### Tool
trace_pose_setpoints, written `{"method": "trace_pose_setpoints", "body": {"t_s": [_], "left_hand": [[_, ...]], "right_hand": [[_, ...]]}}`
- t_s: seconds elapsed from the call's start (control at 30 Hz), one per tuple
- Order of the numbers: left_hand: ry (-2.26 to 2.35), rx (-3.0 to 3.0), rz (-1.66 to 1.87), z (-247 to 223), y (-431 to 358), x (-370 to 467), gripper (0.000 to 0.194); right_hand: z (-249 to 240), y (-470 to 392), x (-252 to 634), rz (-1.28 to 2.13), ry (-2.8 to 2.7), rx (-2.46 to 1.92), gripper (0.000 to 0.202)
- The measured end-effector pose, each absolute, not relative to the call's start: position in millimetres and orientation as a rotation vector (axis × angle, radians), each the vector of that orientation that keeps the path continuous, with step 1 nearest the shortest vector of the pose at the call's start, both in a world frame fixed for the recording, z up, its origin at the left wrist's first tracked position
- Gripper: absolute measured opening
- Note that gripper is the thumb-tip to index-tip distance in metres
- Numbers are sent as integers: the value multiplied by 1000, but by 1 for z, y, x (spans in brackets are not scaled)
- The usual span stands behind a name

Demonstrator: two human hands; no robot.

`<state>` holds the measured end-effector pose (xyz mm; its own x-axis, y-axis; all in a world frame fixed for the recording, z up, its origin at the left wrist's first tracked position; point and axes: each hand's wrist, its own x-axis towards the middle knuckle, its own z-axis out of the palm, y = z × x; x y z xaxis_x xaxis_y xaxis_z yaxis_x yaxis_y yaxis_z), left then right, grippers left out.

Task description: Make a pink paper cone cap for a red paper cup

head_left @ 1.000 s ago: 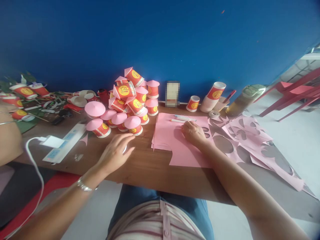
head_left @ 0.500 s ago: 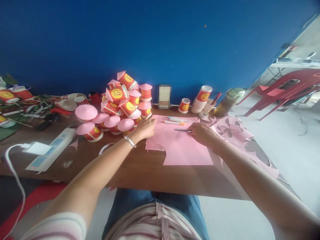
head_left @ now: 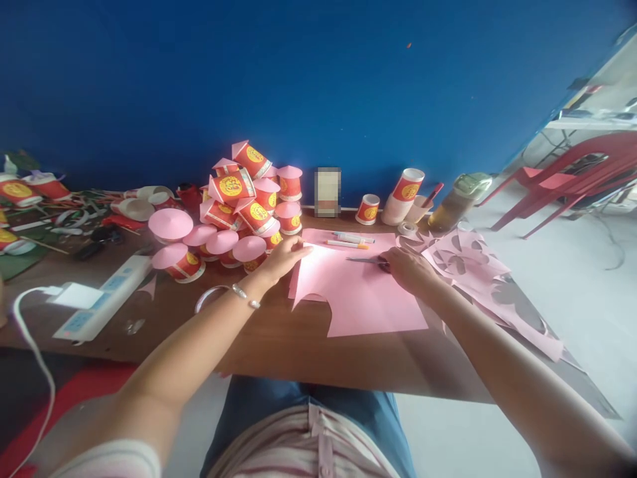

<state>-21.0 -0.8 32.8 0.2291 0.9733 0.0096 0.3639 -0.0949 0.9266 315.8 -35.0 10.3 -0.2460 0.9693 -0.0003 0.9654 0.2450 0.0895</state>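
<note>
Against a deep blue wall, a brown table (head_left: 279, 338) carries a stack of pink paper (head_left: 371, 299), spread in front of the seated person. The top sheet is smooth and matte, with a rounded bite missing at its lower left, its left side raised and catching pale light; edges of other sheets show beneath. The left hand (head_left: 284, 260) pinches the upper left corner, thumb and fingers nearly closed on it. The right hand (head_left: 409, 271) curls around the dark handles of scissors (head_left: 362, 259), its fingers partly hidden, the slim metal blades pointing left over the paper. Two markers (head_left: 347, 245) lie on the sheet, one with an orange end. Red cups with pink cone tops (head_left: 231, 186) are piled at left, while pink offcuts (head_left: 465, 259), full of rounded holes, lie in a heap at right.
</note>
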Motion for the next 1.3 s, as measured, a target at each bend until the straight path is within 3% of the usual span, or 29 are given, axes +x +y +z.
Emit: {"method": "trace_pose_setpoints", "body": {"t_s": [0.1,0.23,0.33,0.43,0.53,0.63,0.73,0.8,0.97,1.3], "left_hand": [[1170,1409,823,25,-14,-17,38],[1359,1508,727,22,-22,-14,35],[1471,1668,632,32,-28,-15,47],[1444,1867,638,53,-36,-19,53],[1331,1965,899,74,-42,-24,38],[1227,1920,1202,79,-39,-24,32],[1247,1730,1357,62,-31,-17,29],[1283,1572,1330,41,-24,-11,30],[1320,1185,1304,-6,-17,0,34],[1048,795,1161,-9,-23,13,39]], "right_hand": [[8,-35,317,123,2437,1911,27],[5,-40,320,149,2454,1947,34],[2,-47,324,60,2600,2067,34],[5,-54,323,-379,2887,2340,28],[19,-62,314,-997,3107,2571,33],[42,-73,298,-1497,3345,2600,48],[60,-92,275,-1888,3437,2322,55],[65,-111,256,-2161,3338,2071,55],[52,-160,211,-2776,2493,1702,43],[21,-180,185,-2912,1728,1941,56]]}}
